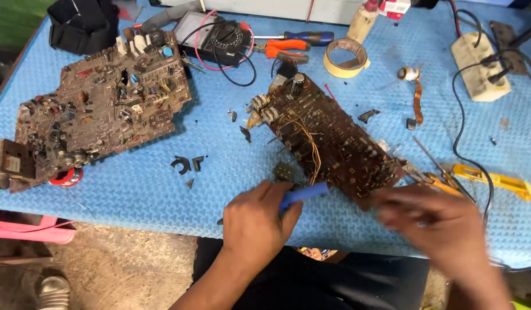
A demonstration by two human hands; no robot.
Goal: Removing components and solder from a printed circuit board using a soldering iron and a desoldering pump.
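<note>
My left hand grips a blue-handled tool near the front edge of the blue mat. Its tip points at the near corner of a long brown circuit board lying diagonally in the middle, with thin yellow wires across it. A small dark component sits just above my left fingers. My right hand is blurred with motion at the board's lower right end, close to orange-handled pliers. Whether it holds anything cannot be made out.
A larger circuit board with several components lies at left, a red tape roll under its edge. At the back are a multimeter, screwdrivers, a masking tape roll and a power strip. A yellow tool lies right.
</note>
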